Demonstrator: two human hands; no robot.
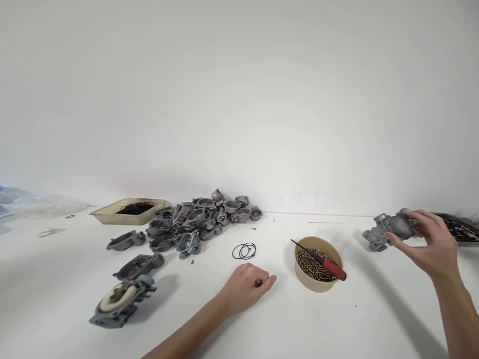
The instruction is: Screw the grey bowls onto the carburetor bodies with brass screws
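Observation:
My right hand (434, 244) grips a grey metal carburetor (400, 227) between thumb and fingers, raised over the right side of the table. Resting on the table in the middle, my left hand (247, 288) is curled closed; a small dark spot shows within its fingers, too small to name. Just beyond it lie several thin black O-rings (244, 251). Between the hands stands a round tan bowl (318, 285) of small brass-coloured screws (314, 264). A red-handled screwdriver (333, 268) lies across that bowl. At lower left sits a carburetor body (121, 301) with a white ring-shaped float facing up.
Grey float bowls (194, 218) are heaped near the wall, with two loose ones (136, 267) in front. A cream tray (108, 215) behind left holds black rings. A dark container (462, 227) stands far right, partly behind my hand. Clear plastic (45, 204) lies far left.

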